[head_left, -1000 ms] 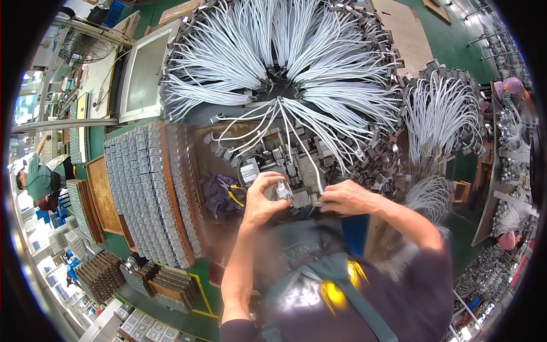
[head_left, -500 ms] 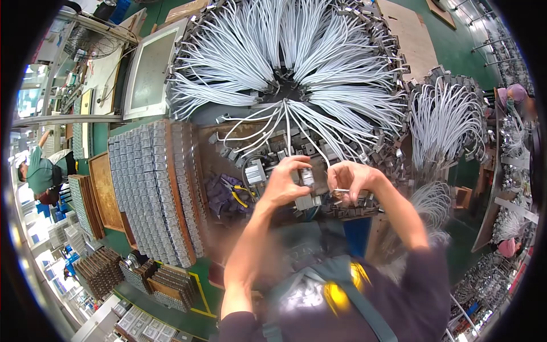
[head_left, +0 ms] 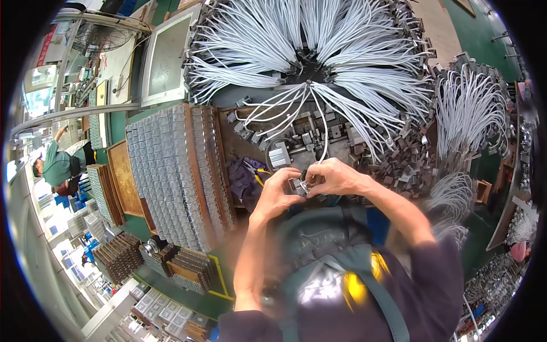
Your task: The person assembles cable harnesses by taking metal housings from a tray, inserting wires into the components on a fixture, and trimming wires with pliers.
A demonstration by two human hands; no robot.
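My left hand (head_left: 278,195) is closed around a small metal housing (head_left: 297,186), gripped between thumb and fingers in front of my apron. Right against it, my right hand (head_left: 337,178) pinches a white cable (head_left: 326,137) that hangs down from the big bundle. The fingertips of both hands meet at the housing. A small dark part shows between them, too small to make out. Behind the hands sits a bench fixture (head_left: 310,139) with metal blocks. Left of it stands a finned grey metal block (head_left: 279,155).
A large fan of white cables (head_left: 256,51) spreads across the back. Loose metal pieces (head_left: 399,165) lie heaped at right. Yellow-handled pliers (head_left: 257,174) rest on purple cloth. Stacked grey housings (head_left: 165,171) stand at left. A person (head_left: 62,165) works farther left.
My hands have come together; the right hand moved left, bringing the cable to the housing in the left hand. The whole view has shifted slightly.
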